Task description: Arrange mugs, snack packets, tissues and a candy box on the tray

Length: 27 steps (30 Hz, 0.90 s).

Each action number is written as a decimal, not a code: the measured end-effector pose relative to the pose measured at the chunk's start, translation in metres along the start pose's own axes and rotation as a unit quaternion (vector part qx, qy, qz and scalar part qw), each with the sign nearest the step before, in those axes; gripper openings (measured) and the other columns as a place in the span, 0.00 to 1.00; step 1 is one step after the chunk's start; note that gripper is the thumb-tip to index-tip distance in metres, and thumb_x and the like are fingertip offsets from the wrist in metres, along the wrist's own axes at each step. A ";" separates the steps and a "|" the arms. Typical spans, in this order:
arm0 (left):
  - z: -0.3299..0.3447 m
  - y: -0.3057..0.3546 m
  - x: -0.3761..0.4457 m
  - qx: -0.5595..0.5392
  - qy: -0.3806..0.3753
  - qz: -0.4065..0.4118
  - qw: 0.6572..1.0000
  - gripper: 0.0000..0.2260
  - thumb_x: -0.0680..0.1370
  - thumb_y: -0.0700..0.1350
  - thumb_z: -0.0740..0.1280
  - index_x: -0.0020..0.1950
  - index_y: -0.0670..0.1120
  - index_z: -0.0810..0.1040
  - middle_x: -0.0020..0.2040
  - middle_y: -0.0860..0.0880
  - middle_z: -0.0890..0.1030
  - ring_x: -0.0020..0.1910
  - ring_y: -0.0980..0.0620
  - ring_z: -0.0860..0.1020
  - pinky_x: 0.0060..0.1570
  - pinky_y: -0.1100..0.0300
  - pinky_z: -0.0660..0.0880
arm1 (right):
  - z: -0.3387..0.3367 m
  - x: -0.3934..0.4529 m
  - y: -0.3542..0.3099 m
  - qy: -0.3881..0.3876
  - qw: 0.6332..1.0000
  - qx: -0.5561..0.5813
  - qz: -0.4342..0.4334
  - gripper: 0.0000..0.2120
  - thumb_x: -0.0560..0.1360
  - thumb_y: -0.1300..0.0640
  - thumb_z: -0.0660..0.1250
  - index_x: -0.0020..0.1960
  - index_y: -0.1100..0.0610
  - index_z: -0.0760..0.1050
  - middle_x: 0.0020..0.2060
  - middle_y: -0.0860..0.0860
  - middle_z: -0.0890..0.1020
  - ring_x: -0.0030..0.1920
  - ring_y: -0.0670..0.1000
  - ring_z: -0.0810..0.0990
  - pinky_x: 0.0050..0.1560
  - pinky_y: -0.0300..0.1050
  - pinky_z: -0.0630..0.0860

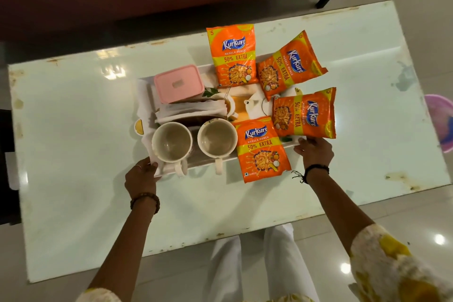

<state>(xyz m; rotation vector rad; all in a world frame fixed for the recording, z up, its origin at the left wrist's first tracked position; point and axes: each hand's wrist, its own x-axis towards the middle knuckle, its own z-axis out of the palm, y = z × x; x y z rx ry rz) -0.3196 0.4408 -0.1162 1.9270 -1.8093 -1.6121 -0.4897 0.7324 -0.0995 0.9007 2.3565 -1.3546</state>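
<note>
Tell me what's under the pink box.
The pink box sits on a stack of white tissues on the tray. Anything beneath the tissues is covered.

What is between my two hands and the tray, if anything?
Nothing visible. The left hand is already at the near left corner of the tray, and the right hand is at its near right edge, beside a snack packet.

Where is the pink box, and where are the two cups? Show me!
pink box [179, 83], head view, middle of its lid.
left mug [171, 142], head view, inside bottom of the cup.
right mug [217, 138], head view, inside bottom of the cup.
</note>
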 end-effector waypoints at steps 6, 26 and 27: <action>0.019 -0.006 -0.017 -0.042 0.006 -0.019 0.999 0.13 0.74 0.31 0.64 0.58 0.36 0.77 0.57 0.35 0.79 0.57 0.35 0.76 0.56 0.43 0.75 | -0.022 0.014 0.004 -0.011 1.000 -0.001 -0.003 0.09 0.72 0.67 0.66 0.51 0.70 0.74 0.51 0.66 0.81 0.40 0.58 0.79 0.52 0.59 0.79; 0.034 -0.003 -0.064 0.032 0.086 0.023 0.995 0.18 0.76 0.33 0.59 0.66 0.39 0.71 0.64 0.37 0.75 0.62 0.39 0.73 0.65 0.51 0.68 | -0.044 -0.013 0.024 -0.016 0.994 -0.103 -0.035 0.16 0.75 0.64 0.63 0.62 0.64 0.67 0.59 0.63 0.75 0.57 0.63 0.76 0.57 0.54 0.73; 0.035 -0.005 -0.082 0.047 0.104 0.029 0.993 0.19 0.76 0.32 0.59 0.68 0.39 0.68 0.66 0.37 0.73 0.66 0.40 0.70 0.66 0.53 0.65 | -0.049 -0.024 0.024 0.000 0.987 -0.151 -0.055 0.16 0.74 0.64 0.63 0.61 0.63 0.67 0.59 0.62 0.74 0.56 0.62 0.76 0.52 0.51 0.72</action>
